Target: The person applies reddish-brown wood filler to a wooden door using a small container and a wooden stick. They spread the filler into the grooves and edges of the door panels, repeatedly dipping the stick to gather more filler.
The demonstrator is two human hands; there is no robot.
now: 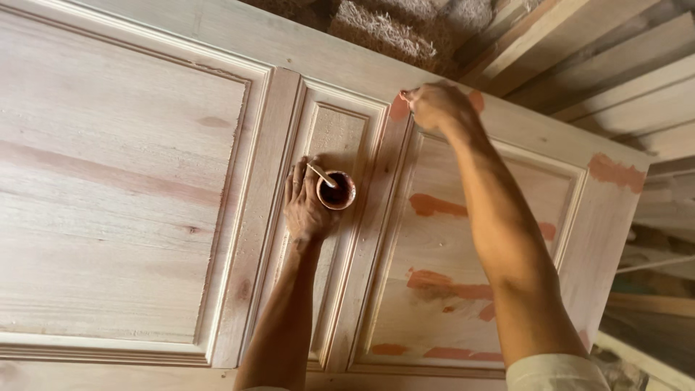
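A bare wooden panelled door [130, 181] lies flat below me. My left hand [305, 201] rests on a narrow middle panel and grips a small round cup [337, 190] of reddish-brown paste with a thin stick standing in it. My right hand [434, 105] reaches to the door's far rail, fingers pinched together and pressed onto a reddish patch [399, 108]. What the fingers hold is hidden. Several reddish smears [438, 206] mark the right panel, and another sits at the far right corner [615, 172].
Stacked timber planks [615, 80] lie beyond the door's upper right edge. A heap of sawdust or fibre [391, 29] shows past the top edge. More boards and clutter sit at the lower right [651, 318].
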